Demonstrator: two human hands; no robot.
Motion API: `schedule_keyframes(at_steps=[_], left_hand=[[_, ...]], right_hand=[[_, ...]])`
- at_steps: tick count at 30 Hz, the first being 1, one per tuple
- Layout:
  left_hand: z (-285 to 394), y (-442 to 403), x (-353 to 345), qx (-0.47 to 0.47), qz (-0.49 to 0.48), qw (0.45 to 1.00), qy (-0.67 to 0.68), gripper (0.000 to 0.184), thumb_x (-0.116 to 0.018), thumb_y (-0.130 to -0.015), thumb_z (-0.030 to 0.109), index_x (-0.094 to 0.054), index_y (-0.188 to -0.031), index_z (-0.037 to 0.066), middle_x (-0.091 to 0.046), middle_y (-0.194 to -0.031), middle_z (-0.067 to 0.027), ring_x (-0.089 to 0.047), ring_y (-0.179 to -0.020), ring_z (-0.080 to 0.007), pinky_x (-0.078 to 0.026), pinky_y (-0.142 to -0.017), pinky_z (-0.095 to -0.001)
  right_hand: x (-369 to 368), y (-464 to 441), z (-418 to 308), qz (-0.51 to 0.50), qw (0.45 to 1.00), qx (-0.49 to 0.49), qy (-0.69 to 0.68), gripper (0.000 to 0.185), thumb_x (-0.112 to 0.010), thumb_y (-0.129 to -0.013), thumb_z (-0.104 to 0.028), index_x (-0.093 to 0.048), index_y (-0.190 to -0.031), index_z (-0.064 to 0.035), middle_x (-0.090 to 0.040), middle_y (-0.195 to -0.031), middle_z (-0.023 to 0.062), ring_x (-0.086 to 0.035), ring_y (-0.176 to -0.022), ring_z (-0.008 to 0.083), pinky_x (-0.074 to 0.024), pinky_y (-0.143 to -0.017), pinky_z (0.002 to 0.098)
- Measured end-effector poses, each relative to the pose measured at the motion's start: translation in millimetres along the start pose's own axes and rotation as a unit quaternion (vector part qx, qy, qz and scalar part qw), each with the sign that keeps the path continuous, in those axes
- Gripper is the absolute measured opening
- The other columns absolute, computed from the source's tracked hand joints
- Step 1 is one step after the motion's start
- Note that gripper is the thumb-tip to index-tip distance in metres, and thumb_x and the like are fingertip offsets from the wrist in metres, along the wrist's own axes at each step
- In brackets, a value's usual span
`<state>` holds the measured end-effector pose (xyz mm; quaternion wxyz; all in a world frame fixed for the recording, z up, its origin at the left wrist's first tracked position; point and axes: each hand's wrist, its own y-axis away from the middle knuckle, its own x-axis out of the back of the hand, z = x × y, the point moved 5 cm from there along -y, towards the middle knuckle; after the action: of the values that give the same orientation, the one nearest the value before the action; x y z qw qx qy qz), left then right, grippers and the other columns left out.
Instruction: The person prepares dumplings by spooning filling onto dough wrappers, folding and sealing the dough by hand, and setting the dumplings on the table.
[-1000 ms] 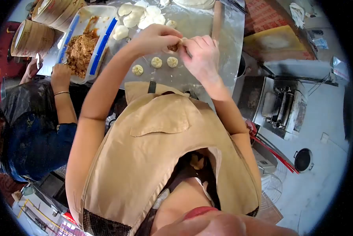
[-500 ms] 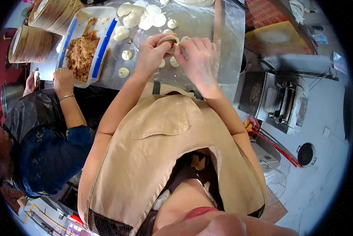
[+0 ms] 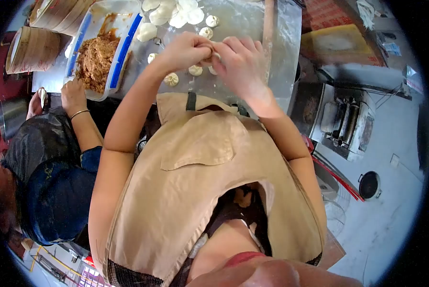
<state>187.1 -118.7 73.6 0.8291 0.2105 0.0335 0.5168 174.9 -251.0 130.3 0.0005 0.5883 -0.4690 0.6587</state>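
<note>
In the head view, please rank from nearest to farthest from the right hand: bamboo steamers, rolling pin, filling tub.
From the right hand:
1. Rolling pin, just right.
2. Filling tub, off left.
3. Bamboo steamers, farther left, beyond the tub.

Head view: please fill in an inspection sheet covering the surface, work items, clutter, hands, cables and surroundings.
Surface: metal table, dusted white in places.
Job's things: dough piece, mostly hidden; pleated dumplings and flat wrappers on the table; brown filling in a blue-edged tub.
Clutter: rolling pin at the table's right side; bamboo steamers at left.
Grippers: left hand and right hand, both bare, closed on the dough piece; right slightly blurred.
Cables: none clearly seen; fine detail at right is too small to tell.
Surroundings: co-worker at left, one hand at the tub; roller machine and dark pan at right.
</note>
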Motion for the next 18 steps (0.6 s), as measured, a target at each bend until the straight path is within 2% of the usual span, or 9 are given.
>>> schedule_keyframes(at_steps=[3, 4, 5, 7, 9, 11, 12, 14, 18], left_hand=[[6, -2, 4, 0.023, -0.006, 0.996, 0.080, 0.030, -0.051, -0.086, 0.016, -0.063, -0.108, 0.000, -0.064, -0.089, -0.0047, -0.061, -0.078, -0.0113, -0.051, -0.070, -0.0245], [-3, 0, 5, 0.029, 0.041, 0.984, 0.170, 0.032, -0.051, -0.087, 0.019, -0.061, -0.112, 0.002, -0.063, -0.095, -0.0060, -0.061, -0.084, -0.0125, -0.051, -0.074, -0.0258], [-10, 1, -3, 0.027, 0.041, 0.985, 0.167, 0.032, -0.051, -0.087, 0.019, -0.061, -0.112, 0.002, -0.063, -0.095, -0.0060, -0.061, -0.084, -0.0125, -0.051, -0.074, -0.0258], [-26, 2, -22, -0.001, 0.113, 0.897, 0.427, 0.033, -0.049, -0.088, 0.019, -0.059, -0.116, 0.004, -0.062, -0.100, -0.0068, -0.060, -0.089, -0.0133, -0.051, -0.078, -0.0272], [-28, 0, -35, -0.003, 0.145, 0.895, 0.421, 0.033, -0.048, -0.089, 0.016, -0.058, -0.119, 0.004, -0.062, -0.100, -0.0048, -0.060, -0.091, -0.0127, -0.050, -0.080, -0.0272], [-25, 2, -33, -0.019, 0.228, 0.910, 0.346, 0.032, -0.048, -0.089, 0.012, -0.059, -0.118, 0.004, -0.062, -0.101, -0.0036, -0.059, -0.089, -0.0114, -0.051, -0.077, -0.0265], [-25, 0, -31, -0.039, 0.246, 0.913, 0.324, 0.030, -0.048, -0.088, 0.008, -0.060, -0.115, 0.003, -0.063, -0.099, -0.0042, -0.060, -0.084, -0.0101, -0.051, -0.074, -0.0252], [-25, -3, -26, -0.046, 0.237, 0.926, 0.290, 0.030, -0.049, -0.088, 0.007, -0.061, -0.114, 0.002, -0.063, -0.097, -0.0051, -0.060, -0.081, -0.0101, -0.052, -0.073, -0.0249], [-22, -5, -22, -0.048, 0.234, 0.955, 0.176, 0.028, -0.051, -0.086, 0.005, -0.062, -0.110, -0.002, -0.065, -0.090, -0.0064, -0.061, -0.076, -0.0107, -0.053, -0.070, -0.0245]], right_hand=[[-7, 3, 2, -0.003, 1.000, -0.011, 0.003, 0.012, -0.068, -0.065, -0.015, -0.057, -0.059, -0.0143, -0.055, -0.064, -0.0033, -0.053, -0.069, 0.0176, -0.0379, -0.063, 0.0325], [-10, 6, 4, 0.003, 1.000, -0.024, 0.013, 0.013, -0.068, -0.066, -0.015, -0.057, -0.058, -0.0144, -0.055, -0.063, -0.0028, -0.052, -0.068, 0.0179, -0.0379, -0.063, 0.0328], [-13, 9, 4, 0.007, 1.000, -0.024, 0.014, 0.013, -0.068, -0.066, -0.015, -0.057, -0.058, -0.0144, -0.055, -0.063, -0.0028, -0.052, -0.068, 0.0179, -0.0379, -0.063, 0.0328], [-16, 19, 9, 0.028, 0.993, -0.114, 0.010, 0.014, -0.067, -0.067, -0.016, -0.057, -0.058, -0.0143, -0.055, -0.063, -0.0018, -0.052, -0.068, 0.0183, -0.0374, -0.062, 0.0329], [-19, 22, 5, 0.024, 0.991, -0.130, 0.008, 0.014, -0.067, -0.068, -0.016, -0.057, -0.058, -0.0141, -0.054, -0.063, -0.0014, -0.052, -0.068, 0.0183, -0.0371, -0.062, 0.0334], [-21, 23, 1, 0.020, 0.989, -0.144, 0.005, 0.014, -0.067, -0.068, -0.017, -0.057, -0.059, -0.0139, -0.054, -0.062, -0.0009, -0.052, -0.068, 0.0184, -0.0369, -0.062, 0.0338], [-18, 19, 0, 0.033, 0.989, -0.146, 0.022, 0.014, -0.067, -0.068, -0.017, -0.057, -0.060, -0.0138, -0.054, -0.063, -0.0008, -0.052, -0.069, 0.0183, -0.0367, -0.062, 0.0338], [-17, 16, 4, 0.047, 0.987, -0.148, 0.041, 0.013, -0.067, -0.068, -0.017, -0.057, -0.061, -0.0136, -0.054, -0.064, -0.0007, -0.052, -0.069, 0.0181, -0.0364, -0.062, 0.0338], [-16, 15, 1, 0.001, 0.994, -0.099, 0.040, 0.012, -0.067, -0.069, -0.017, -0.057, -0.063, -0.0133, -0.054, -0.066, -0.0007, -0.051, -0.071, 0.0180, -0.0361, -0.062, 0.0326]])
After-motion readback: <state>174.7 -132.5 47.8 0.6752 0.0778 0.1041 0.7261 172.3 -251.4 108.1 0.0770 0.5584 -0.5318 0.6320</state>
